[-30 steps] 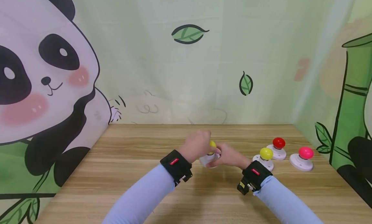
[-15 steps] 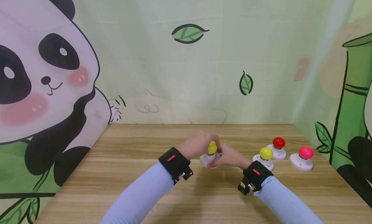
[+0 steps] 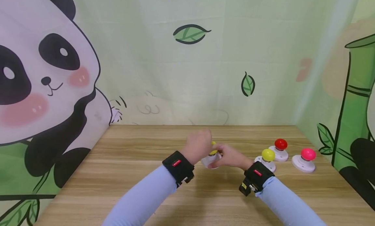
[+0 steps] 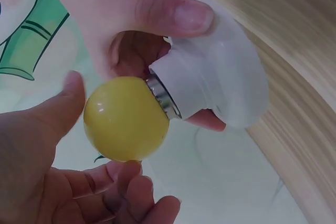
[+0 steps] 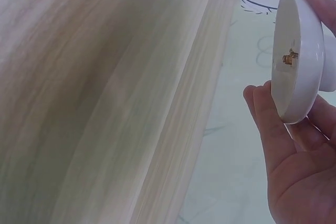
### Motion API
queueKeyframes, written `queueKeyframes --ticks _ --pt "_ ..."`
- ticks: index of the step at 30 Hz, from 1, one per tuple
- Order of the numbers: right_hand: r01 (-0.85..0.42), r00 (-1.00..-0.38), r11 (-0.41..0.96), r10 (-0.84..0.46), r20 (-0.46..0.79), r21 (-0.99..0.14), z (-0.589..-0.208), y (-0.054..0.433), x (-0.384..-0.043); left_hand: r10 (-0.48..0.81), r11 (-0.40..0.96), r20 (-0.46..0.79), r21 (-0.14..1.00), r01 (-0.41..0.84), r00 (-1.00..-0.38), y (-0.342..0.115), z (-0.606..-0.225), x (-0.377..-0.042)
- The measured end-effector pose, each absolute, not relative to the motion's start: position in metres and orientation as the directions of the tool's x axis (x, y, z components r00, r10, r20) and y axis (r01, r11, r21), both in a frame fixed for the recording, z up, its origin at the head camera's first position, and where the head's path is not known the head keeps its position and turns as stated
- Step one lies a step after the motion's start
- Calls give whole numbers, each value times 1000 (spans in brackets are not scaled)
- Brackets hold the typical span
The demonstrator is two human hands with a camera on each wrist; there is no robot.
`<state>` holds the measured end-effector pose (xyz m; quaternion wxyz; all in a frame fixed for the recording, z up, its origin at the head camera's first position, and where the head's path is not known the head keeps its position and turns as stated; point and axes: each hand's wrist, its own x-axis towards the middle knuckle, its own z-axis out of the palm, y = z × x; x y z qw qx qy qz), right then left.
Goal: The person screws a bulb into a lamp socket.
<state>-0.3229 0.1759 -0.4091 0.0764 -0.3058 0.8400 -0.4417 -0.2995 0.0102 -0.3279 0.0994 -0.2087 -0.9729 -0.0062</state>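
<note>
Between both hands is a yellow light bulb (image 4: 125,120) with its metal screw base seated in a white round lamp holder (image 4: 231,72). My left hand (image 3: 198,146) has its thumb and curled fingers around the bulb's glass, touching at its sides in the left wrist view. My right hand (image 3: 232,157) grips the lamp holder, thumb on one side and fingers on the other. Seen from the right wrist, the holder's hollow underside (image 5: 286,77) faces outward with a small brass-coloured part inside. Part of the bulb is hidden behind my left hand in the head view.
On the right of the wooden table (image 3: 131,193) stand three lamp holders with bulbs: a yellow bulb (image 3: 268,155) close to my right wrist, a red bulb (image 3: 281,144) behind it, and a pink bulb (image 3: 308,154) farthest right. A printed panda curtain (image 3: 146,73) lines the back and sides.
My left hand turns at the bulb: half a second ago it was rolled further right over the top, and now it is back about as at first. The right hand holds nearly still.
</note>
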Motion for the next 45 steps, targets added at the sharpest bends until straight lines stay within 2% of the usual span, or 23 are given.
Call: queueKeyframes --ticks 5,9,14,21,25,28,32,40,45 --pt "-455 -803 448 -580 137 -769 -410 174 -323 401 915 213 -45 401 -891 10 -331 -300" --pt "-434 -817 477 -567 109 -764 -409 174 -321 446 888 183 31 458 -876 10 -329 -301" --pt "-434 -823 489 -557 112 -757 -410 175 -321 556 810 116 147 567 -823 8 -323 -301" --pt "-451 -823 490 -551 135 -746 -411 175 -320 572 798 96 165 580 -815 8 -320 -301" --pt "-489 -800 473 -578 161 -733 -410 176 -320 503 846 139 121 519 -853 8 -322 -299" --pt "-508 -791 472 -586 174 -720 -410 176 -322 457 883 183 26 469 -870 9 -325 -296" --pt "-490 -808 495 -568 159 -717 -410 176 -322 440 896 197 -31 443 -876 11 -330 -294" --pt "-448 -817 476 -561 131 -757 -409 178 -321 460 869 150 130 478 -875 16 -328 -295" --pt "-431 -831 492 -542 121 -757 -408 178 -322 475 852 144 172 495 -868 17 -326 -294"
